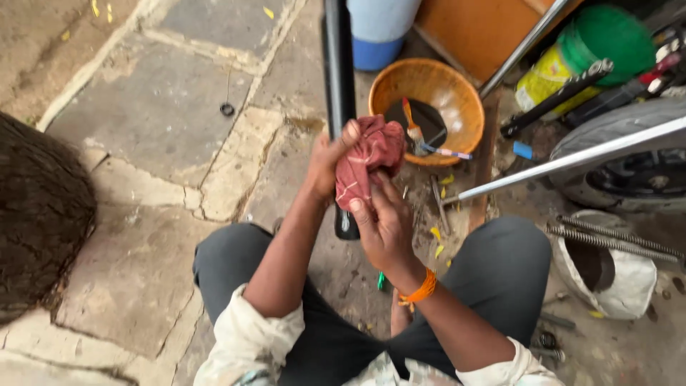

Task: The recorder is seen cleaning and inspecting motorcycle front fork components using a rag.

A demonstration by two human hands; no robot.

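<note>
Far left: I see a dark mass of hair [39, 214] at the frame edge, someone else's head, well apart from the hands
Paving: cracked stone slabs [153, 107] with a small black ring [227, 109] lying on them
Left hand [330, 161]: my view has it wrapped round the black tube [340, 93], fingers closed on the tube and on the edge of the red rag [368, 161]
Tube axis: it runs nearly straight up the frame, away from the body, its lower end just below the hands between the knees
Rag to fingers: the rag sits on the tube's right side, touching both hands; the left hand is above it, the right below
Right hand [386, 225]: fingers together, pressing up into the rag from underneath; an orange wristband [420, 289] on that wrist
Beyond the hands: an orange basket [429, 89] with a dark pool and a brush [414, 132] inside, just right of the tube
Packages: a blue and white drum [379, 28] at the top; a green-lidded can with a yellow label [579, 53] top right, lying tilted; I can't read the print
Right edge: a grey tyre [622, 132], chrome rods [572, 157], two coil springs [614, 239] over a white bowl [607, 275]
</note>
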